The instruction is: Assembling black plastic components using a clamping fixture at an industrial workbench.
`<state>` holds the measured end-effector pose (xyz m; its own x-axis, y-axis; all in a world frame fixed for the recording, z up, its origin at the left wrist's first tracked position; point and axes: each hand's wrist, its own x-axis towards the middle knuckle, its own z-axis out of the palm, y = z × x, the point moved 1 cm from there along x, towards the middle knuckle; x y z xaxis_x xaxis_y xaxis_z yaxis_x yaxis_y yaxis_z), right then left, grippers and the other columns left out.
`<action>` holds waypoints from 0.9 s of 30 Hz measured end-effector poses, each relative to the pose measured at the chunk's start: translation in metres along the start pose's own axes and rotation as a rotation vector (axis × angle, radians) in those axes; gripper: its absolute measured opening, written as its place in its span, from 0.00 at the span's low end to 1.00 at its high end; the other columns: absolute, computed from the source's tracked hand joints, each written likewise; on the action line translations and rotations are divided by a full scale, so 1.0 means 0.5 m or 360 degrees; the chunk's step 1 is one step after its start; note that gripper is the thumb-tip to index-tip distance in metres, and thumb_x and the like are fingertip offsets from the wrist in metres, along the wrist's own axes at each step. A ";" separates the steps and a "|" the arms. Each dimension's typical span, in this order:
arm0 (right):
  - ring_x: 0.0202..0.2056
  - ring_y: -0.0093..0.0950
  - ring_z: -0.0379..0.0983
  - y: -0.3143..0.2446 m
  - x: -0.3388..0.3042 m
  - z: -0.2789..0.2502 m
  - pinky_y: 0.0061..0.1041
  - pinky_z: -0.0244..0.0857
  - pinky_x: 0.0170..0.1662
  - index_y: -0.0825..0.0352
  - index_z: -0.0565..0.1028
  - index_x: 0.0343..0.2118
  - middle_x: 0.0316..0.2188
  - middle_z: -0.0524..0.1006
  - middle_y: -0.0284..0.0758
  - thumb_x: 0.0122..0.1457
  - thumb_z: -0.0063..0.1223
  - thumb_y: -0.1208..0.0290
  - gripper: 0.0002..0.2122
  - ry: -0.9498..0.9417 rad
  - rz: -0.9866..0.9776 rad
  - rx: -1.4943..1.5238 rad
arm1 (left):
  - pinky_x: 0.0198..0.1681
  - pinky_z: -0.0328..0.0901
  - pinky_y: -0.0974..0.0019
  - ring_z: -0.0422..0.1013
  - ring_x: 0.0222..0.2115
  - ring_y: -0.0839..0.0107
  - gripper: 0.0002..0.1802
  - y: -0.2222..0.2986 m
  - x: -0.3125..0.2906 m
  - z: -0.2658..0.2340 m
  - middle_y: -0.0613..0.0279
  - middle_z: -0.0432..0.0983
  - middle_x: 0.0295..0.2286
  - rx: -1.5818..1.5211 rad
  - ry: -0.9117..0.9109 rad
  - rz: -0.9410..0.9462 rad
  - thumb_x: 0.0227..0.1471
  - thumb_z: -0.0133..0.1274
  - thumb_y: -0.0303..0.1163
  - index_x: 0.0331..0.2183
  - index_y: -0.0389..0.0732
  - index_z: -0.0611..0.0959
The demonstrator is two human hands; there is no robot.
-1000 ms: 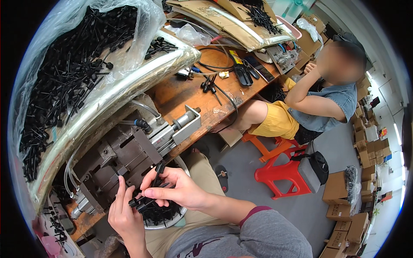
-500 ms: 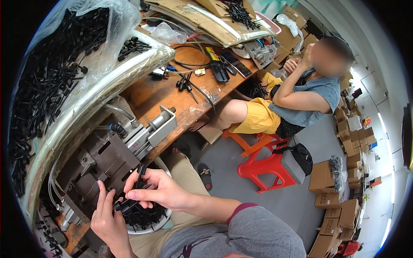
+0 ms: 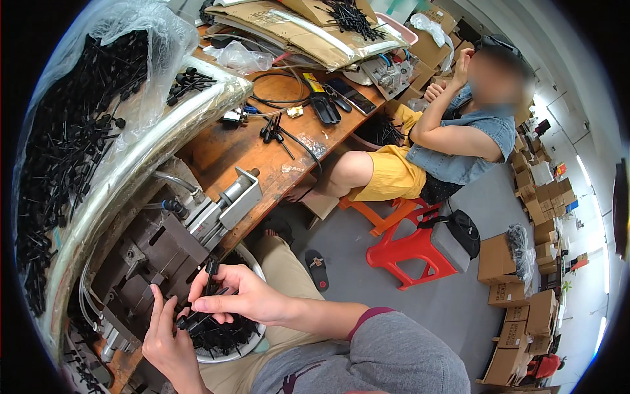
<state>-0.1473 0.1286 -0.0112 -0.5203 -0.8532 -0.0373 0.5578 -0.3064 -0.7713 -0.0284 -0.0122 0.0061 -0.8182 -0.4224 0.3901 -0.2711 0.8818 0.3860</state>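
A: So, where are your hands right now?

B: Both sit low in the view, at about seven o'clock. Your right hand (image 3: 239,299) is curled, its thumb and forefinger pinching a thin black plastic part (image 3: 211,279) that stands nearly upright out of the fingers. Your left hand (image 3: 167,338) comes up from below with fingers raised, touching the dark metal fixture (image 3: 147,259) and closing on more of the black parts just under your right hand; how tight that grip is, I cannot tell.

A: And what lies under them?

B: A white bowl (image 3: 257,269) heaped with the same black parts rests on your lap, directly beneath both hands. The fixture is at ten o'clock from your right hand, with a silvery cylinder block (image 3: 233,197) bolted on at its upper right.

A: What else is around you?

B: A clear plastic bag (image 3: 79,125) full of black parts fills the nine-to-eleven o'clock side. The wooden bench (image 3: 220,144) runs up toward twelve o'clock, carrying cables and flattened cardboard (image 3: 308,33). At two o'clock another person in yellow shorts (image 3: 387,174) sits on an orange stool; a red plastic stool (image 3: 407,253) stands at three o'clock, with cardboard boxes (image 3: 518,289) beyond it.
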 end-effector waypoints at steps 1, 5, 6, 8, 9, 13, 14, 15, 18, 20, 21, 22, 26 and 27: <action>0.23 0.14 0.69 0.000 -0.001 -0.001 0.14 0.65 0.25 0.67 0.76 0.38 0.30 0.76 0.29 0.61 0.60 0.72 0.07 0.0005 -0.0004 -0.0005 | 0.24 0.68 0.69 0.80 0.31 0.66 0.22 0.000 0.000 0.001 0.61 0.78 0.50 -0.0008 0.0003 0.0002 0.34 0.51 0.09 0.35 0.35 0.85; 0.23 0.14 0.69 0.006 -0.002 -0.007 0.14 0.65 0.25 0.67 0.75 0.38 0.31 0.76 0.29 0.61 0.60 0.72 0.07 -0.0002 0.0009 -0.0017 | 0.23 0.67 0.70 0.80 0.29 0.67 0.21 0.005 0.002 0.004 0.61 0.78 0.49 -0.0006 0.0010 -0.0001 0.35 0.51 0.09 0.35 0.34 0.85; 0.23 0.14 0.69 0.004 -0.001 -0.007 0.14 0.65 0.25 0.67 0.75 0.38 0.31 0.77 0.29 0.61 0.60 0.73 0.07 -0.0002 0.0021 -0.0026 | 0.23 0.67 0.70 0.80 0.28 0.67 0.21 0.007 0.002 0.004 0.61 0.78 0.49 0.0002 0.0013 -0.0007 0.35 0.51 0.09 0.35 0.34 0.85; 0.23 0.14 0.70 0.004 0.000 -0.007 0.14 0.65 0.25 0.67 0.75 0.38 0.31 0.77 0.30 0.61 0.59 0.73 0.06 -0.0006 0.0032 -0.0025 | 0.24 0.68 0.69 0.80 0.28 0.65 0.19 0.009 0.001 0.002 0.60 0.79 0.48 -0.0010 -0.0010 -0.0067 0.36 0.53 0.10 0.34 0.34 0.85; 0.23 0.14 0.70 0.005 0.001 -0.007 0.14 0.65 0.25 0.67 0.75 0.38 0.31 0.77 0.30 0.61 0.59 0.73 0.06 -0.0010 0.0031 -0.0016 | 0.25 0.69 0.68 0.80 0.28 0.65 0.18 0.010 0.001 0.000 0.60 0.79 0.48 -0.0012 -0.0016 -0.0103 0.37 0.54 0.11 0.34 0.35 0.85; 0.24 0.14 0.71 -0.003 -0.002 0.002 0.13 0.64 0.25 0.68 0.76 0.38 0.30 0.77 0.30 0.60 0.60 0.75 0.06 0.0059 0.0101 -0.0020 | 0.29 0.71 0.65 0.79 0.26 0.62 0.14 0.014 0.007 -0.007 0.58 0.80 0.46 0.0023 0.0082 0.0009 0.37 0.62 0.19 0.32 0.38 0.86; 0.24 0.14 0.71 -0.008 -0.005 0.006 0.13 0.64 0.24 0.68 0.76 0.38 0.30 0.77 0.30 0.59 0.60 0.75 0.06 0.0080 0.0142 -0.0020 | 0.28 0.70 0.66 0.78 0.24 0.63 0.13 0.009 0.007 -0.008 0.57 0.80 0.46 0.0037 0.0107 0.0052 0.37 0.63 0.21 0.32 0.38 0.86; 0.24 0.14 0.71 -0.016 -0.008 0.002 0.13 0.63 0.24 0.68 0.76 0.37 0.30 0.77 0.31 0.59 0.60 0.76 0.06 0.0118 0.0152 -0.0046 | 0.28 0.70 0.67 0.77 0.23 0.63 0.13 0.015 0.011 -0.011 0.57 0.79 0.47 0.0010 0.0059 0.0033 0.38 0.65 0.24 0.33 0.39 0.86; 0.23 0.14 0.70 -0.011 -0.012 -0.004 0.13 0.63 0.24 0.68 0.76 0.39 0.29 0.77 0.30 0.59 0.60 0.76 0.07 0.0145 0.0056 -0.0026 | 0.26 0.69 0.68 0.75 0.21 0.65 0.15 0.006 0.009 -0.010 0.57 0.79 0.48 0.0029 0.0054 0.0104 0.39 0.67 0.29 0.34 0.39 0.86; 0.23 0.15 0.70 -0.009 -0.010 0.000 0.13 0.63 0.24 0.68 0.76 0.38 0.30 0.78 0.32 0.59 0.59 0.78 0.06 0.0173 0.0015 -0.0055 | 0.26 0.69 0.69 0.75 0.19 0.66 0.15 0.004 0.007 -0.018 0.57 0.79 0.47 0.0030 0.0047 0.0079 0.38 0.68 0.29 0.33 0.39 0.86; 0.24 0.16 0.70 -0.007 -0.012 0.001 0.13 0.63 0.24 0.69 0.76 0.38 0.32 0.79 0.34 0.59 0.59 0.78 0.05 0.0158 0.0010 -0.0002 | 0.25 0.68 0.70 0.74 0.19 0.67 0.15 0.008 0.007 -0.022 0.59 0.80 0.46 0.0044 0.0066 0.0045 0.36 0.68 0.29 0.32 0.39 0.86; 0.24 0.16 0.71 -0.005 -0.011 0.002 0.14 0.63 0.25 0.69 0.75 0.38 0.34 0.79 0.36 0.59 0.58 0.79 0.05 0.0138 0.0016 0.0018 | 0.24 0.67 0.71 0.74 0.18 0.67 0.15 0.009 0.006 -0.028 0.60 0.81 0.44 0.0057 0.0082 0.0016 0.35 0.68 0.29 0.31 0.40 0.86; 0.24 0.18 0.70 -0.007 -0.012 -0.003 0.16 0.63 0.24 0.70 0.75 0.39 0.36 0.78 0.39 0.60 0.56 0.81 0.05 0.0129 -0.0059 0.0013 | 0.25 0.68 0.70 0.74 0.17 0.70 0.14 0.002 0.000 -0.022 0.58 0.80 0.46 0.0057 0.0053 0.0070 0.37 0.68 0.29 0.32 0.39 0.87; 0.24 0.18 0.70 -0.010 -0.012 -0.004 0.16 0.64 0.24 0.70 0.75 0.39 0.36 0.78 0.40 0.60 0.56 0.81 0.06 0.0121 -0.0072 0.0020 | 0.24 0.68 0.70 0.74 0.17 0.70 0.14 0.002 0.001 -0.019 0.58 0.80 0.46 0.0062 0.0062 0.0088 0.37 0.67 0.29 0.32 0.40 0.86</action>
<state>-0.1482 0.1362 -0.0086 -0.5924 -0.8040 -0.0509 0.5405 -0.3498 -0.7652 -0.0240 -0.0135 0.0147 -0.8122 -0.3801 0.4426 -0.2464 0.9111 0.3303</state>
